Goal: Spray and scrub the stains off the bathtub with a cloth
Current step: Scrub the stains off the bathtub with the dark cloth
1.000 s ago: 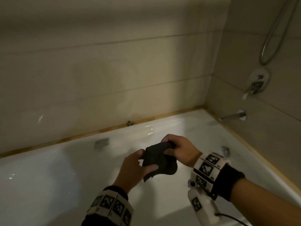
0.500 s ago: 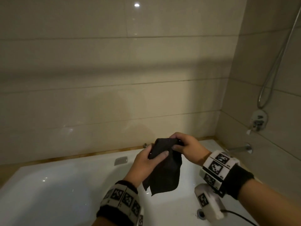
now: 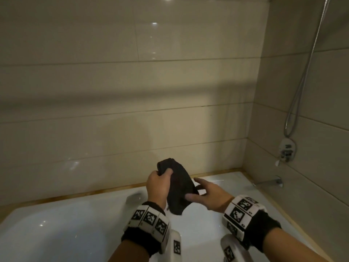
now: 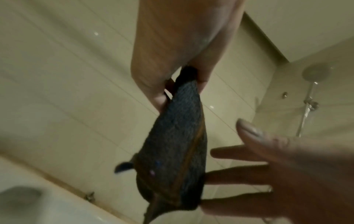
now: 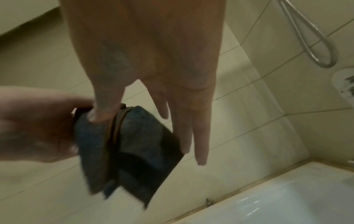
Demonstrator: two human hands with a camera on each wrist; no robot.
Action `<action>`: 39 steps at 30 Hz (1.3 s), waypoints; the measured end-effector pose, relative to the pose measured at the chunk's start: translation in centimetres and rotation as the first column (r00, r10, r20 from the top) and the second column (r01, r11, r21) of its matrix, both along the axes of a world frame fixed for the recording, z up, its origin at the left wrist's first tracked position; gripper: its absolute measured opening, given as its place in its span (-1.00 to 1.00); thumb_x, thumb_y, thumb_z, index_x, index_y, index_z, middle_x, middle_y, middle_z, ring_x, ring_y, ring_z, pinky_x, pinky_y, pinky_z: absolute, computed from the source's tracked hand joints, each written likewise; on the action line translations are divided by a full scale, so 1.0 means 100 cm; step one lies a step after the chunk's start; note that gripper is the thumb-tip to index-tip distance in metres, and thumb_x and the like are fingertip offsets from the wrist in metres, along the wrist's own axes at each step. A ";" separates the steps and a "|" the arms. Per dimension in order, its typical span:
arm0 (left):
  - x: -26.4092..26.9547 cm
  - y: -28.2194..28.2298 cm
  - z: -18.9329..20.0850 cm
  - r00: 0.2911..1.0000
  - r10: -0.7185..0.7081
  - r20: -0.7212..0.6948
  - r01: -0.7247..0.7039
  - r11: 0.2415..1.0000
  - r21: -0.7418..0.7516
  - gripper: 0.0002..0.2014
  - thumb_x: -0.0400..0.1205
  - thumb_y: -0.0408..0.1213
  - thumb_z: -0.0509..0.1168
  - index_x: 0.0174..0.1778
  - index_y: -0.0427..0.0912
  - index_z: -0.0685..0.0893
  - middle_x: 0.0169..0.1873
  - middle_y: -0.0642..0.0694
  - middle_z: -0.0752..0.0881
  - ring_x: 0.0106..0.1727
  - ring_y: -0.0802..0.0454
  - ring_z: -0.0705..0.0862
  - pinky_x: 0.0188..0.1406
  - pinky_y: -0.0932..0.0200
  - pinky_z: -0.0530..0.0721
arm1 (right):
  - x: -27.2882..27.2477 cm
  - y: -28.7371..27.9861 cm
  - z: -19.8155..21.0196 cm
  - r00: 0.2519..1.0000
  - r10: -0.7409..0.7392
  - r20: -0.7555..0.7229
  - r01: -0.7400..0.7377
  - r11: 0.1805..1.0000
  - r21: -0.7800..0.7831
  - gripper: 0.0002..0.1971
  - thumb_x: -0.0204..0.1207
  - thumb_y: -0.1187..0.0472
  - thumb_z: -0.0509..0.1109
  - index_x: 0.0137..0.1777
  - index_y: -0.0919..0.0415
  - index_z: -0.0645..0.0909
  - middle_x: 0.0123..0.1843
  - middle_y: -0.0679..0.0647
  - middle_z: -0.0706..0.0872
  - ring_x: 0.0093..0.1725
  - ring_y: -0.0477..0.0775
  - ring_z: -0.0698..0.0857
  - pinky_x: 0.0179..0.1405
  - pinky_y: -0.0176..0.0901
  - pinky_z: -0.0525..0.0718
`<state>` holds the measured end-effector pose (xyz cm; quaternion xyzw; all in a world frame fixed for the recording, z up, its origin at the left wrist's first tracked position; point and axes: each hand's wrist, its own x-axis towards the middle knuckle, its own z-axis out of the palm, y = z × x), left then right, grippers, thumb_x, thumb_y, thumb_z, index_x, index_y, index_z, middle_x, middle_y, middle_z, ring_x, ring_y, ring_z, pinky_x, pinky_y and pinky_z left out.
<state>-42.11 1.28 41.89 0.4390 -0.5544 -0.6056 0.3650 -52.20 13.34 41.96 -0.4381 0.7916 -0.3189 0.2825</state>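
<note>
Two hands meet over the tub, sharing one dark cloth (image 3: 179, 188). The left hand (image 3: 158, 186) pinches the cloth's bunched top in a firm grip, so the cloth hangs folded in mid-air. The right hand (image 3: 209, 195) has straight, spread fingers touching the cloth's lower part, grasping nothing. Below, the white bathtub (image 3: 56, 229) shows no stains in this dim light, and no spray bottle is in view, so scrubbing appears not yet begun or between passes. Open room lies all around; the tiled wall (image 3: 113, 110) and tap (image 3: 270, 182) stand well apart.
</note>
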 end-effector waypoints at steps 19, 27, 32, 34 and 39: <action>0.029 0.018 -0.041 0.960 -0.271 -0.072 0.278 0.953 0.123 -0.44 0.26 -0.15 0.59 0.15 -0.23 0.64 0.11 -0.20 0.71 0.17 -0.15 0.66 0.25 -0.17 0.63 | -0.004 -0.021 -0.034 0.950 -0.012 0.311 0.169 0.858 -0.484 -0.39 0.44 0.67 0.17 0.35 0.08 0.53 0.18 0.22 0.65 -0.13 0.15 0.71 -0.38 -0.30 0.71; 0.055 0.032 -0.082 0.818 -0.287 -0.498 0.508 0.767 0.392 -0.53 0.51 -0.46 0.35 0.37 -0.41 0.49 0.13 -0.37 0.69 0.08 -0.24 0.72 0.04 -0.14 0.71 | 0.016 -0.011 -0.052 0.687 0.199 0.699 0.033 0.952 -0.303 -0.25 0.27 0.65 0.26 0.44 0.08 0.42 0.22 0.19 0.63 0.06 0.13 0.69 -0.17 -0.16 0.73; 0.086 0.032 -0.116 0.933 -0.232 -0.275 0.327 0.867 0.376 -0.45 0.36 -0.66 0.37 0.28 -0.27 0.54 0.13 -0.34 0.70 0.07 -0.28 0.73 0.05 -0.20 0.72 | 0.035 -0.013 -0.079 0.666 0.067 0.743 0.021 0.994 -0.109 -0.29 0.36 0.34 0.48 0.51 0.07 0.33 0.31 0.10 0.61 0.25 0.17 0.59 0.20 0.09 0.59; 0.099 0.034 -0.128 0.954 -0.253 -0.161 0.295 0.891 0.345 -0.53 0.40 -0.70 0.37 0.16 -0.20 0.57 0.04 -0.31 0.72 -0.05 -0.19 0.76 -0.06 -0.11 0.77 | 0.045 -0.013 -0.095 0.750 0.006 0.661 0.005 1.000 -0.014 -0.38 0.46 0.32 0.45 0.49 0.04 0.33 0.30 0.11 0.61 0.23 0.14 0.60 0.08 0.08 0.66; 0.135 0.044 -0.167 0.938 -0.346 -0.025 0.331 0.871 0.363 -0.44 0.30 -0.70 0.45 0.21 -0.31 0.55 0.06 -0.41 0.67 0.02 -0.28 0.71 -0.17 -0.07 0.77 | 0.081 -0.002 -0.152 0.806 -0.033 0.591 -0.029 0.995 0.096 -0.46 0.41 0.49 0.44 0.30 0.05 0.44 0.11 0.11 0.63 0.08 0.19 0.65 -0.12 0.13 0.74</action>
